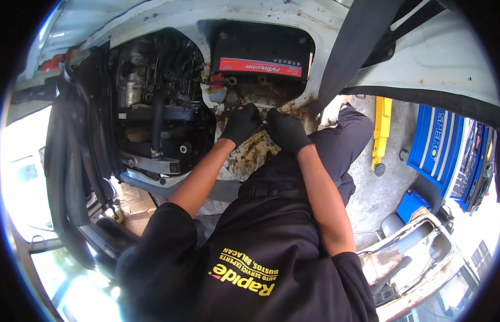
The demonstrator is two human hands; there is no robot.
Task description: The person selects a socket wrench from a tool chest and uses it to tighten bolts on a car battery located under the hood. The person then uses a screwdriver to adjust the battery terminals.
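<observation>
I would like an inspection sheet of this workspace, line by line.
Surface: rusty, stained white metal panel, paint worn.
Job's things: red-labelled black rectangular battery, seated beyond the panel.
Clutter: blue boxy container at the right.
Hands: black-gloved left hand and black-gloved right hand close together at the panel, fingers curled; anything held is unclear.
Cables: nothing clearly seen; black tubular hose among grimy metal engine parts.
Surroundings: yellow metal beam, blue metal cabinet.

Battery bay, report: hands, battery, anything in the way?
Left hand and right hand close together, both curled, grip unclear. Battery beyond them. Dark strap hangs to their right.
</observation>
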